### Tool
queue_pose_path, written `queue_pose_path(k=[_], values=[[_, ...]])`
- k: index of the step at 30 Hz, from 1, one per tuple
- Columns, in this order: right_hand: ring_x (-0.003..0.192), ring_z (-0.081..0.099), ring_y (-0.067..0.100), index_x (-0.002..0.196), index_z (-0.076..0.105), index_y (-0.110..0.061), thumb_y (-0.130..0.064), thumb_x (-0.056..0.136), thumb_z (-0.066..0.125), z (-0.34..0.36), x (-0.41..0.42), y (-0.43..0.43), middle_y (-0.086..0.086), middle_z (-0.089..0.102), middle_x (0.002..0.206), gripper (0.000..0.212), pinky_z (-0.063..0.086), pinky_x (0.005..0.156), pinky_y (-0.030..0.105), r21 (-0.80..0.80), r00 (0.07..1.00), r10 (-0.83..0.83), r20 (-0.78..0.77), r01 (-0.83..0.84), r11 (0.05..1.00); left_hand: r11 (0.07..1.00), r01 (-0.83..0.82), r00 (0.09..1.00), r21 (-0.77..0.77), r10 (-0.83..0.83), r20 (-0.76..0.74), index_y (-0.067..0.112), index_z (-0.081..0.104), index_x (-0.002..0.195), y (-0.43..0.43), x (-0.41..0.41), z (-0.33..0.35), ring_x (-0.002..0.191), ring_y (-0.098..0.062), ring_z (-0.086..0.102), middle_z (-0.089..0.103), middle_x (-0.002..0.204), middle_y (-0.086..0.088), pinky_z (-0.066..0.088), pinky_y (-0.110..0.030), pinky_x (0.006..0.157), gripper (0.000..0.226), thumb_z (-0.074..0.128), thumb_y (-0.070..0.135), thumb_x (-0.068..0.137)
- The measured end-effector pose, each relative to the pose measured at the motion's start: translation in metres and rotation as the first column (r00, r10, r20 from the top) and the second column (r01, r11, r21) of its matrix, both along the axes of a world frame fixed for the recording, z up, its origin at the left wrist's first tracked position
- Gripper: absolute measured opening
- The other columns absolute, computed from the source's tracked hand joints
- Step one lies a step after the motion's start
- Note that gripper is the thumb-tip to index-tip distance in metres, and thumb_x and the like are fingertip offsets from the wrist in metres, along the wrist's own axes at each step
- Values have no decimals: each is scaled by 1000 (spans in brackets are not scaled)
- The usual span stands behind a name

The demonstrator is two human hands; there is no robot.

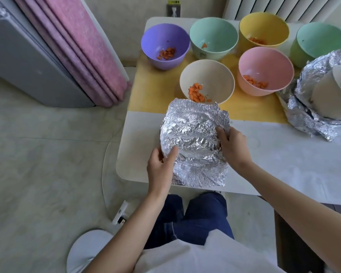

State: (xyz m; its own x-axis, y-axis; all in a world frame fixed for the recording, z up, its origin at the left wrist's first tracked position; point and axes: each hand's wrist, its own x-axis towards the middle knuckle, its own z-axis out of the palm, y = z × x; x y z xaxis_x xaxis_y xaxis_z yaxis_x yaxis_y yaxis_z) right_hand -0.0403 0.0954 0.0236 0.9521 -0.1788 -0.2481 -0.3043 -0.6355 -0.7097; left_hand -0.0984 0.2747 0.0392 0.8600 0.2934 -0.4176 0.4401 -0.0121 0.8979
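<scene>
Foil (pixel 193 138) over white table (pixel 283 154), pink curtain (pixel 77 46)

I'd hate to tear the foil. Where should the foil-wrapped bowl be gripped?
Likely at its rim on two opposite sides, coming from left and right, where the left hand and right hand grip now: the foil-wrapped bowl is wide and round, its foil top probably unsupported.

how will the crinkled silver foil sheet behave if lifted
The crinkled silver foil sheet probably keeps its domed shape, as creases hold. Thin and likely light, it may tear where the left hand and right hand grip it.
</scene>
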Motion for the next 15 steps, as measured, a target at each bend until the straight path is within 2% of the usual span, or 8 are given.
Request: queue_pose_path(k=[2,3,5,7,10,11,13,15], values=[[50,46,17,66,42,-10,-32,100,41,0,1,-1,4,52,57,40,32,45,26,-9,1000,-8,5,8,1000,998,50,999,-46,-50,-18,17,59,88,-2,-1,2,63,-2,54,57,68,16,42,-14,64,19,71,29,81],[50,44,16,64,40,-12,-31,100,40,0,2,-2,3,50,56,41,31,44,23,-12,1000,-13,9,13,1000,996,56,998,-69,-58,-19,16,62,96,-2,-1,1,74,-1,61,65,79,14,46,-13,70,23,73,27,79],[48,40,15,61,34,-15,-28,101,40,0,4,-3,1,45,54,42,28,43,22,-7,1000,-23,20,23,1000,996,56,998,-71,-57,-7,14,65,98,-2,-1,-1,84,-4,64,70,89,8,48,-12,74,25,75,22,78],[47,36,16,61,32,-15,-28,101,39,1,6,-1,1,41,53,42,27,42,23,-10,999,-28,28,28,1000,999,46,999,-19,-45,3,15,66,94,-1,-1,-2,81,-4,64,70,88,6,48,-12,72,19,75,19,77],[47,38,16,63,32,-16,-28,101,39,1,3,2,0,41,51,41,28,40,18,2,999,-46,24,46,999,994,18,1000,109,-20,16,22,60,79,3,3,-1,63,3,56,64,75,12,43,-12,60,16,75,15,77],[49,42,19,67,35,-15,-30,100,40,0,1,2,1,45,54,36,30,42,18,9,999,-47,27,47,999,987,23,999,157,-27,24,24,55,74,6,6,1,60,5,53,59,72,16,41,-13,58,22,75,14,77],[61,55,25,93,43,-11,-32,97,48,0,-2,-1,3,58,74,22,39,53,32,-9,998,-43,53,44,999,962,94,995,256,-103,19,28,45,68,17,13,1,58,2,47,48,68,18,36,-14,58,33,75,18,77],[85,59,24,123,38,-9,-33,90,59,7,-3,-5,5,59,111,46,41,67,33,-85,990,-12,138,24,996,923,227,971,310,-238,-2,28,48,67,32,24,3,58,1,46,50,66,17,35,-13,56,30,75,20,76]])
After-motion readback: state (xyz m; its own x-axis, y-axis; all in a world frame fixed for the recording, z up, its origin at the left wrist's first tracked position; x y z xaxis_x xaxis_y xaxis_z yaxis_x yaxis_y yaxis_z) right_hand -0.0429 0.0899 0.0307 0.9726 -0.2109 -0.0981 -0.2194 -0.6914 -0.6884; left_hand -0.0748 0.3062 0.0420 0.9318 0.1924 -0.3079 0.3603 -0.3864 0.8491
